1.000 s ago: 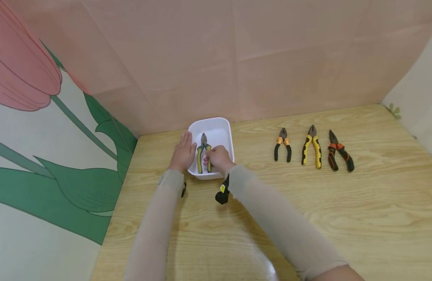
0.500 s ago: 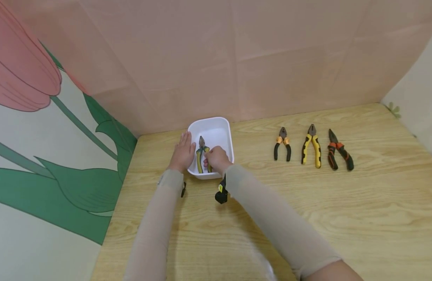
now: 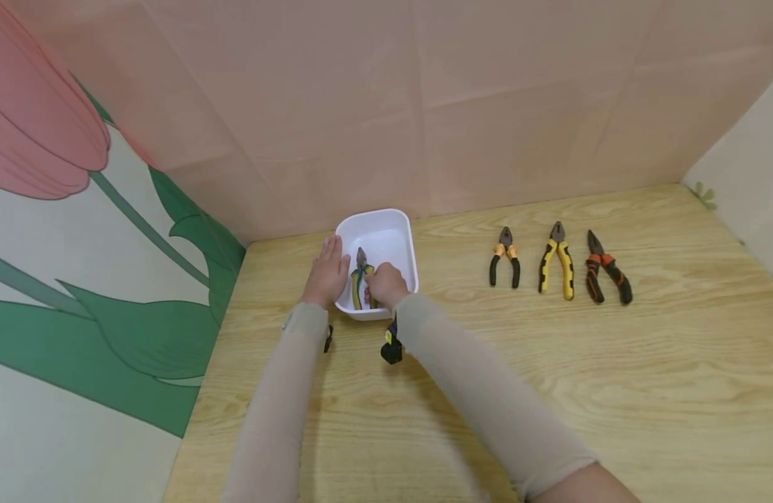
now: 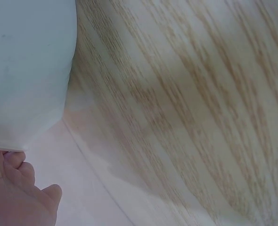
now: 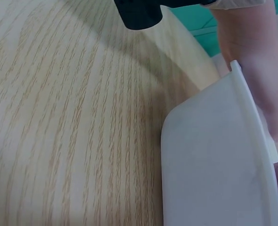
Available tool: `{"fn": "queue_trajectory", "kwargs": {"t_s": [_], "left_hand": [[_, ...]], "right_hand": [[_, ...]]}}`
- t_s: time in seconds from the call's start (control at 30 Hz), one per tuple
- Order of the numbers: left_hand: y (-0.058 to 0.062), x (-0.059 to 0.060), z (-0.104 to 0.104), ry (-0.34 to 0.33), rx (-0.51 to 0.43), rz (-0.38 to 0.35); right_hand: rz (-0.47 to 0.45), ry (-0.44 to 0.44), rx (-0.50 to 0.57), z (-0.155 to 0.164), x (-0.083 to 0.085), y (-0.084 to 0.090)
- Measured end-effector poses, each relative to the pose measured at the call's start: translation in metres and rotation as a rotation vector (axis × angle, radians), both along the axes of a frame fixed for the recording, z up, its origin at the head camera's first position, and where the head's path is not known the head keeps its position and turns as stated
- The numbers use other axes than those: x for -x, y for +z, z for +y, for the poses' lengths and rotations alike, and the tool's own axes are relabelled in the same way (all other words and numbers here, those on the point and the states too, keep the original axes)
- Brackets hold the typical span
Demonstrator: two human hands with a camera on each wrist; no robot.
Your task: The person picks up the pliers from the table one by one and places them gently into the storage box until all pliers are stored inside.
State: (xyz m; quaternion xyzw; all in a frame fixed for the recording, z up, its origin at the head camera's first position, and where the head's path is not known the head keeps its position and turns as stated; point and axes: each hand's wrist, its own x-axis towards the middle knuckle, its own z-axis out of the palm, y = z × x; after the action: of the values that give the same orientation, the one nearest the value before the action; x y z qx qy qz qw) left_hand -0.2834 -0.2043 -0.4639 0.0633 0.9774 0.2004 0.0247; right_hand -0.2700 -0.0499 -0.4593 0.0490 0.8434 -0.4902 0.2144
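A white plastic tray (image 3: 386, 234) stands at the back left of the table, holding pliers (image 3: 356, 283) with yellow and dark green handles, jaws toward the wall. My right hand (image 3: 386, 285) reaches over the tray's near right side and grips the right handle of these pliers. My left hand (image 3: 327, 272) lies against the tray's left rim with straight fingers. In the left wrist view the fingers of the left hand (image 4: 23, 197) touch the tray's edge. The right wrist view shows the tray's outer wall (image 5: 214, 160); the pliers are hidden there.
To the right on the wooden table (image 3: 613, 391) lie small pliers (image 3: 505, 258) with orange and black handles, yellow and black pliers (image 3: 557, 262), and red and black pliers (image 3: 607, 269). A pink cloth-like backdrop (image 3: 487, 105) rises behind the table.
The yellow and green pliers have shifted slightly toward me inside the tray, with the right hand on them. My left hand stays at the tray's left rim.
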Motion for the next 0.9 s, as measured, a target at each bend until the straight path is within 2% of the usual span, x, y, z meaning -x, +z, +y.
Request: {"fn": "queue_trajectory", "kwargs": {"t_s": [0.5, 0.7, 0.9], "left_hand": [[-0.0009, -0.0007, -0.0018, 0.011, -0.003, -0.016], [-0.001, -0.0007, -0.0023, 0.01, -0.008, -0.016], [-0.0004, 0.0008, -0.0023, -0.001, -0.013, -0.004]], "right_hand": [[-0.036, 0.048, -0.08, -0.0035, 0.0001, 0.0005], [0.014, 0.052, -0.106, -0.0053, -0.0021, -0.0002], [0.103, 0.046, -0.13, -0.0065, -0.0027, -0.0059]]}}
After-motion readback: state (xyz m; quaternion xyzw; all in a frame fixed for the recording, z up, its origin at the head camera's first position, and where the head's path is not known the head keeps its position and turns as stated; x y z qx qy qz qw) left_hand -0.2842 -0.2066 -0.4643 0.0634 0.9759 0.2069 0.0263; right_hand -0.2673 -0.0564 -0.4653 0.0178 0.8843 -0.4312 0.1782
